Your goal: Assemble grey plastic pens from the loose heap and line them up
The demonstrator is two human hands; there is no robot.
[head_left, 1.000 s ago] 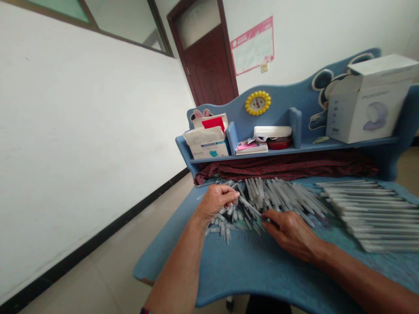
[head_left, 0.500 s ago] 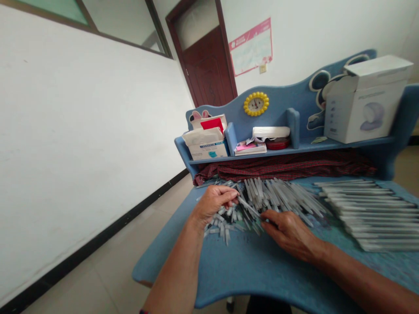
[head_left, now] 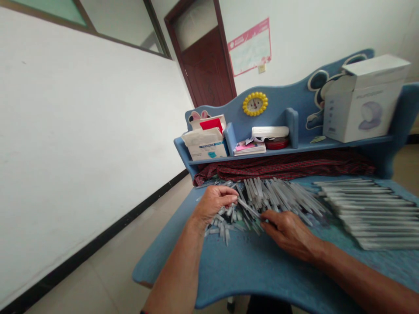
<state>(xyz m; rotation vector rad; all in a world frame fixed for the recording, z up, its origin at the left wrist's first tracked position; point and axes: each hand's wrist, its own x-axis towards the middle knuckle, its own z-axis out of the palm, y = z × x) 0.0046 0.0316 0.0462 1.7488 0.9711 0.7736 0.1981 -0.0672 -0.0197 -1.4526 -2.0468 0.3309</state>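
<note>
The left hand point(head_left: 216, 202) is hiding one end of the pen point(head_left: 248, 208), and the right hand point(head_left: 288, 226) is covering the other. The row of pens point(head_left: 376, 218) is showing blurred and running past the right edge. A box point(head_left: 365, 102) is partly hiding the cartoon mouse point(head_left: 318, 81).

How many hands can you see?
2. The left hand is above the short pale pieces, pinching one end of a thin pale tube. The right hand is at the tube's other end. No other hand shows.
</note>
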